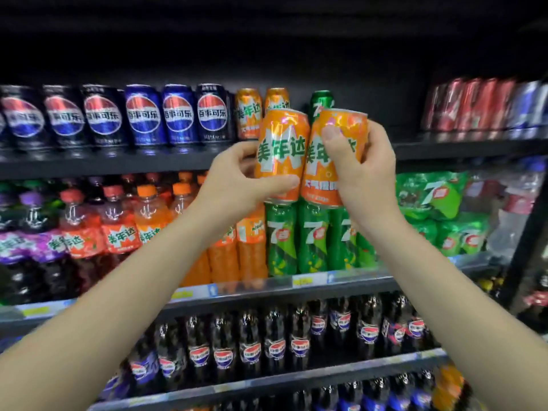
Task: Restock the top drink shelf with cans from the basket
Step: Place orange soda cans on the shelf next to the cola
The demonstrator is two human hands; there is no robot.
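Both hands are raised in front of the top shelf (178, 161), each gripping one orange can: the left hand (237, 176) wraps its fingers and thumb round the left orange can (280, 155), and the right hand (360, 170) clasps the right orange can (332, 157) with the thumb across its front. The two cans are upright, slightly tilted, touching side by side, held in the air just before the shelf edge, in front of two orange cans (248, 114) and a green can (321, 102) already standing there. Blue cans (178, 114) line the shelf to the left, red cans (468, 103) sit far right, and green bottles (311, 238) stand on the shelf below.
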